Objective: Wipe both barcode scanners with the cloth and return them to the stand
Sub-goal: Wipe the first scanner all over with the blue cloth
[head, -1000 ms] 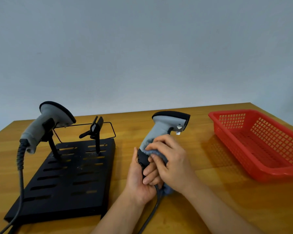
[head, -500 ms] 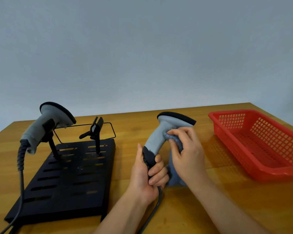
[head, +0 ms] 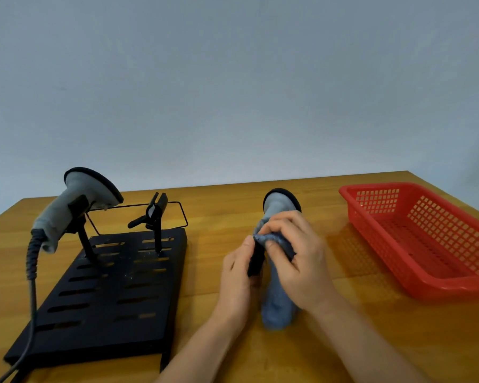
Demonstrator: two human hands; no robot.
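The left hand [head: 237, 275] grips the dark handle of a scanner [head: 280, 207] and holds it upright above the tabletop [head: 329, 341], its fingers curled round the handle with the thumb lying along the near side; the scanner's grey head with its black rim points away, toward the wall [head: 233, 78]; the right hand [head: 299, 261] pinches a blue-grey cloth [head: 277, 297] against the scanner's neck, fingers bent over a bunched fold of it, while the rest of the cloth hangs down between the two wrists and touches the tabletop; the scanner's lower body is hidden behind the hands and the cloth; to the left a black slotted stand [head: 108, 294] lies flat on the tabletop, well apart from the hands; a second scanner [head: 78, 200] sits tilted in the stand's left holder, head up, with a coiled grey cable [head: 31, 261] running down from its handle past the stand's left edge and out of view at the bottom; the right holder [head: 155, 214], a black clip on a thin post, carries nothing; a thin wire loop rises behind both holders at the stand's far edge; a red mesh basket [head: 426, 239] stands on the right side of the tabletop, apart from the right hand.
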